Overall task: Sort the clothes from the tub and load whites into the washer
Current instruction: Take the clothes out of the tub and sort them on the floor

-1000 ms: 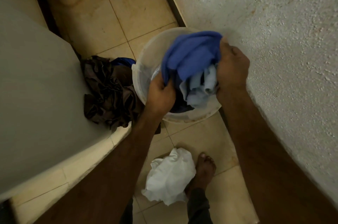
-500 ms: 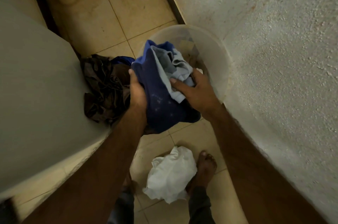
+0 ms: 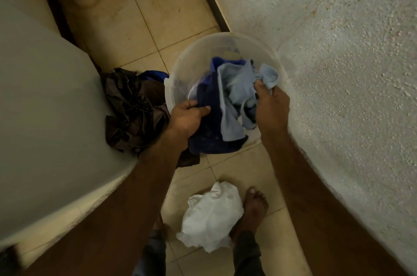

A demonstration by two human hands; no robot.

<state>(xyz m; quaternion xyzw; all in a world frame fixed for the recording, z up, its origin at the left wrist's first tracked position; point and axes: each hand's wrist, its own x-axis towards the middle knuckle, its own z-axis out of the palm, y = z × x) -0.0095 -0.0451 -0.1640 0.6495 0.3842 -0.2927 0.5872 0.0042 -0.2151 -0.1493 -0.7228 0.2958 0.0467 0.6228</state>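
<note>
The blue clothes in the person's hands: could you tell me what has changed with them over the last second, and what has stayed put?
The bundle has been pulled apart over the tub: the left hand now grips the dark blue cloth, while the right hand has shifted to pinch the light blue cloth and draw it rightward. The brown pile and the white cloth on the floor have not moved.

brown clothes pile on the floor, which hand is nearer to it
Left. The left hand grips the dark blue cloth at the tub's near-left rim, right beside the brown clothes pile. The right hand holds the light blue cloth across the tub, by the wall.
</note>
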